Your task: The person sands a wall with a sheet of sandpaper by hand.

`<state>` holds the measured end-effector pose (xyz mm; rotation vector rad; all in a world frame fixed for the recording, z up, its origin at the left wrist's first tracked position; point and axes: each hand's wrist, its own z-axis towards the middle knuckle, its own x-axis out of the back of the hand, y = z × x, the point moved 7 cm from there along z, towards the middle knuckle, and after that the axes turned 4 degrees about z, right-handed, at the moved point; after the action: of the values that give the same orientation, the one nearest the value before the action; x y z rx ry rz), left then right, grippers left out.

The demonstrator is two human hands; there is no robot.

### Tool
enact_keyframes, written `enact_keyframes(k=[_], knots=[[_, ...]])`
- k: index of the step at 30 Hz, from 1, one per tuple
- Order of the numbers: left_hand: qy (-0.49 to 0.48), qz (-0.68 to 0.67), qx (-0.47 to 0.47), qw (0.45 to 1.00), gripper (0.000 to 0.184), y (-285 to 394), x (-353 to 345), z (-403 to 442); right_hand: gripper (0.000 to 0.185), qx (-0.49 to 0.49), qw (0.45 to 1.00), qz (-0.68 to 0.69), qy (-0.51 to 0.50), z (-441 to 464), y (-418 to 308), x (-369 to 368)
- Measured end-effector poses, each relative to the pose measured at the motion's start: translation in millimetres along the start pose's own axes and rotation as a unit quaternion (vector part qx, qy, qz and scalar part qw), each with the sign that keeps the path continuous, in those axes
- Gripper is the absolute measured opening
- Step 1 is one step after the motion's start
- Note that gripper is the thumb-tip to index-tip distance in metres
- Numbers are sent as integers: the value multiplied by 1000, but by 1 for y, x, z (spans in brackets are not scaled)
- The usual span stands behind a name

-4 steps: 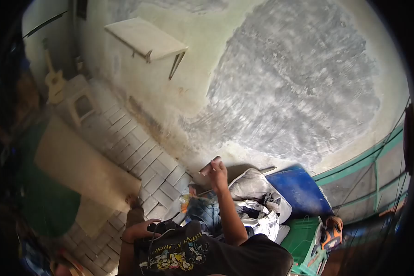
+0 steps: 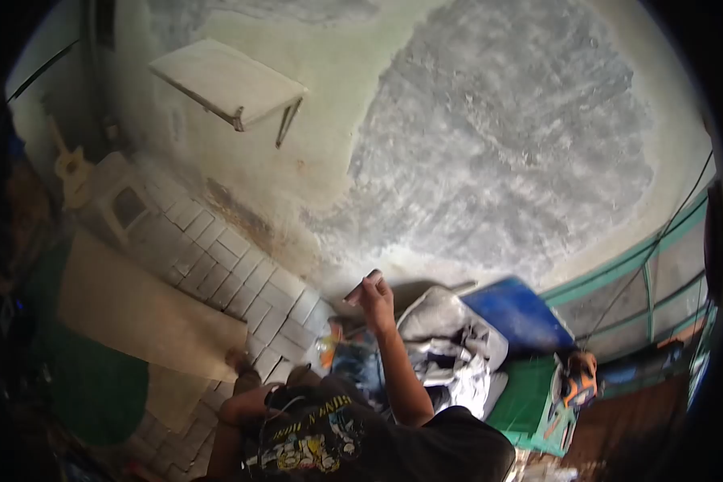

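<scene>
My right hand [image 2: 373, 300] is raised before the wall, its fingers closed around a small flat brownish piece [image 2: 353, 297] that looks like folded sandpaper. One end of the piece sticks out to the left of my fingers. Behind and above the hand, the wall carries a large rough grey patch [image 2: 506, 145]. A gap between the hand and the wall cannot be judged. Down by my waist is my left hand [image 2: 259, 395], beside a dark object with a thin cable; blur hides its fingers.
A fold-down shelf [image 2: 225, 76] juts from the wall. Below my right arm lie heaped clothes [image 2: 450, 361], a blue board [image 2: 518, 313] and a green container [image 2: 526, 406]. To the left are a plastic stool [image 2: 120, 197], a small guitar [image 2: 74, 173] and a tan mat [image 2: 153, 297] on paving.
The view has shifted slightly, so the shelf, stool and guitar appear farther left. My right hand still grips the brownish piece, its wrist turned a little. My left hand shows less clearly.
</scene>
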<state>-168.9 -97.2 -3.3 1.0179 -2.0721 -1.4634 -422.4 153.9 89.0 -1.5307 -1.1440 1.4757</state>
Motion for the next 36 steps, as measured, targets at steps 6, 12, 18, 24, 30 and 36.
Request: enact_keyframes(k=[6,12,18,24,30,36], knots=[[72,137,-53,987,100,41,58,-8,8,32,988,27,147,-50,5,46],[115,192,-40,974,102,64,116,-2,11,57,975,42,210,-31,32,65],[97,0,-12,995,99,40,169,-8,30,192,964,-110,148,100,-48,27],[130,-2,-72,989,100,1,177,-27,17,601,633,-478,96,180,-318,-174],[237,-179,-127,947,99,-11,163,-48,23,590,320,-721,172,273,-455,-279],[266,-259,-93,924,89,-44,174,-32,38,563,23,-826,29,318,-375,-288]])
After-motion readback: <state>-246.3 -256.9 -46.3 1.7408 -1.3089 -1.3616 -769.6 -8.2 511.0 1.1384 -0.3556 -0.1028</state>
